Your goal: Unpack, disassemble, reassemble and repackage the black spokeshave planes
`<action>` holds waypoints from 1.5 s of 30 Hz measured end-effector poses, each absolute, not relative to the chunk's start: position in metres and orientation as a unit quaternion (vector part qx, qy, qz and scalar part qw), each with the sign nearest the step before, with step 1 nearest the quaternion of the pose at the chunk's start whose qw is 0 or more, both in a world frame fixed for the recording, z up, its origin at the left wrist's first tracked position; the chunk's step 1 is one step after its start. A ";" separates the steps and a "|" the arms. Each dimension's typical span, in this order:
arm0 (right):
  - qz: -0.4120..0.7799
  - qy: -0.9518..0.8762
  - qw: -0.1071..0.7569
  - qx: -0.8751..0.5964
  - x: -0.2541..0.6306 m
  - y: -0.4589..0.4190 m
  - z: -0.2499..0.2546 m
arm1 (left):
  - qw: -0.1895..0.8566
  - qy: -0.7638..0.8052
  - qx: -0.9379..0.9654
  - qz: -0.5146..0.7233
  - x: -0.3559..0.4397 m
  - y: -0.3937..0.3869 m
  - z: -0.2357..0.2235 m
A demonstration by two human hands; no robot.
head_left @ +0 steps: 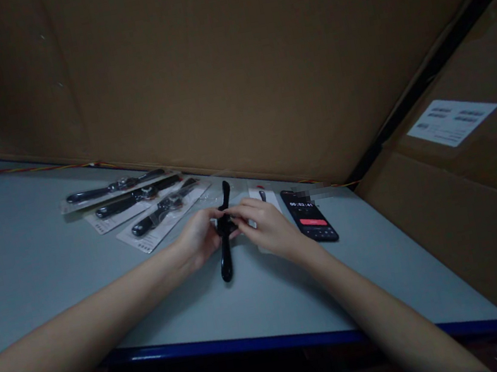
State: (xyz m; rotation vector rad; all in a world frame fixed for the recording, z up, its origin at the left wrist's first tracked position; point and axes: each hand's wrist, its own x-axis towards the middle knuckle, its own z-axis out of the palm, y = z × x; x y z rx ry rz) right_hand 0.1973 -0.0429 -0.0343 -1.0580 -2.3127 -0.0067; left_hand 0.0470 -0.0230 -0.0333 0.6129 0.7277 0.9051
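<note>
My left hand point(203, 236) is closed round the middle of a black two-handled tool that looks like a spokeshave point(226, 260). One handle points toward me and the other away, above the table. At its centre, the fingertips of my right hand point(262, 225) are pinched together against the body. Whatever small part lies between them is hidden. Partly behind my right hand is a white package card point(269, 196) with a picture of a black handle. Clear plastic point(209, 196) lies just behind the tool.
Three similar tools in clear packs on white cards, the nearest pack point(164, 213) included, lie fanned at left. A phone point(309, 217) showing a timer is on the right. Cardboard walls point(229, 74) enclose the table point(163, 303) at back and right; a twisted cable point(10, 170) runs along the rear.
</note>
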 end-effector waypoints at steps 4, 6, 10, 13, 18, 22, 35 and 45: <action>-0.012 -0.866 0.287 -0.409 0.195 -0.044 -0.034 | 0.796 0.346 0.275 0.413 0.047 -0.021 -0.035; -0.032 -0.869 0.271 -0.412 0.194 -0.044 -0.034 | 0.796 0.339 0.282 0.414 0.047 -0.021 -0.035; -0.056 -0.867 0.260 -0.420 0.194 -0.044 -0.033 | 0.796 0.318 0.288 0.427 0.047 -0.022 -0.036; -0.050 -0.867 0.265 -0.418 0.194 -0.045 -0.033 | 0.796 0.312 0.290 0.429 0.046 -0.021 -0.038; -0.019 -0.863 0.294 -0.411 0.193 -0.045 -0.035 | 0.791 0.315 0.295 0.433 0.045 -0.019 -0.039; -0.049 -0.854 0.296 -0.424 0.192 -0.045 -0.036 | 0.793 0.299 0.294 0.441 0.044 -0.021 -0.037; -0.083 -0.860 0.277 -0.421 0.194 -0.047 -0.034 | 0.795 0.287 0.320 0.427 0.046 -0.022 -0.035; -0.010 -0.854 0.322 -0.410 0.192 -0.046 -0.035 | 0.795 0.319 0.293 0.425 0.045 -0.022 -0.034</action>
